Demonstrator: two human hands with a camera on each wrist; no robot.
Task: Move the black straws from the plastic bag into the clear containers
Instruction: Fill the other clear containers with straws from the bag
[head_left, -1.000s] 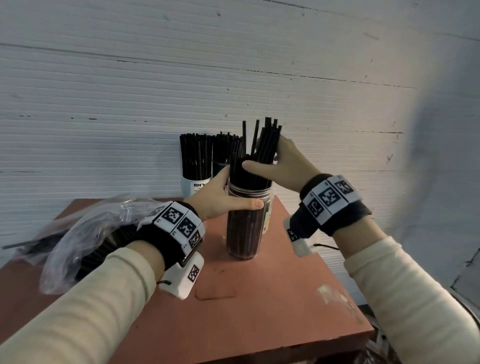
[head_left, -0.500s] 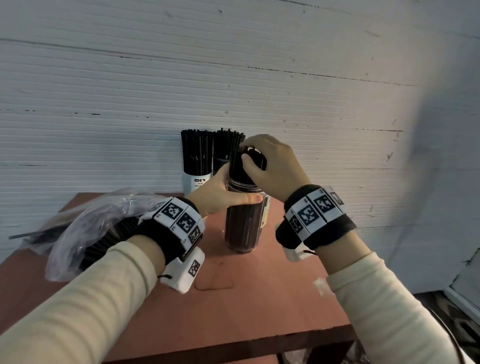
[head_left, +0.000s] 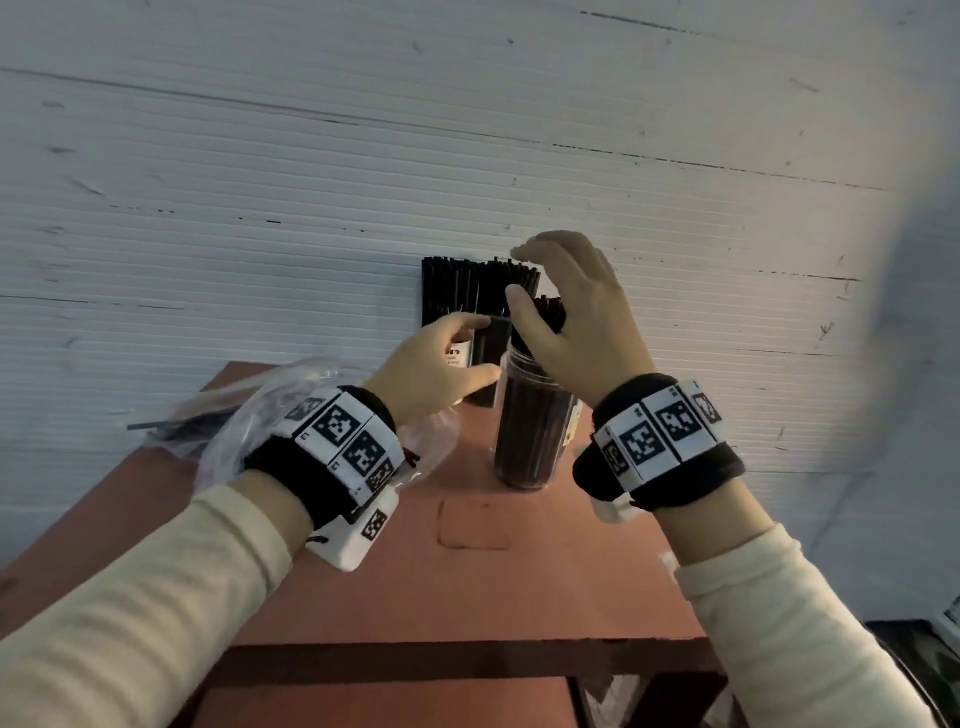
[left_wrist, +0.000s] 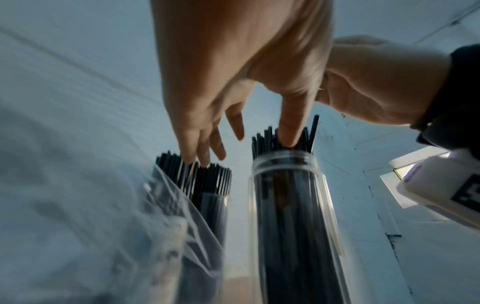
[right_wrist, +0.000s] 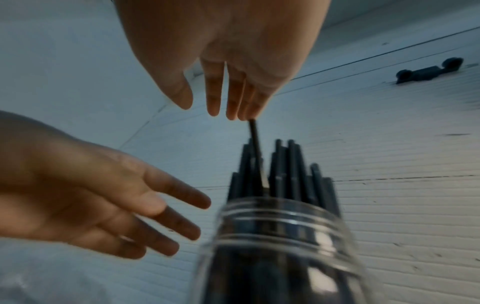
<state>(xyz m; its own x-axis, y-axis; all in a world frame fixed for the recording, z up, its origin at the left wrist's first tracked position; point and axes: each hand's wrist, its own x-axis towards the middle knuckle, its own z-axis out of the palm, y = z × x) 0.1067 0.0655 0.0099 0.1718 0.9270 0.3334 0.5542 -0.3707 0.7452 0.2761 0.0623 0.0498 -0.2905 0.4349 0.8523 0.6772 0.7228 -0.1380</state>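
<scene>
**Over the jar mouth: loose straws and a tall, narrow container**

At the far end of the reddish counter (head_left: 467, 587), the clear container (head_left: 530, 431) stands upright, packed with black straws (head_left: 545, 317) whose tips rise unevenly above its threaded rim. One straw (right_wrist: 254, 133) stands taller than the rest, its tip touching the fingertips (right_wrist: 245, 115) of the right hand (head_left: 576, 322), which hovers over the bundle with its grip spread and fingers straight, closed on nothing. The left hand (head_left: 436, 369) is just beside the jar with its grip also spread; whether its thumb touches the glassy wall I cannot tell, but it does not wrap the jar.

Behind stand two more tubs of straws (head_left: 467, 291) against the wall. The plastic bag (head_left: 291, 410) lies crumpled at the left of the counter with dark straws showing inside, so the task is likely only partly done.

The risks, as I judge them:
- The jar is tall, narrow and held by neither hand; a sideways push on the straw tops could tip it and spill the bundle.
- Pressing the proud straw down off-axis could bend or kink it.
- The left wrist sits close over the bag; pulling back carelessly could drag it, and its straws, off the counter.
</scene>
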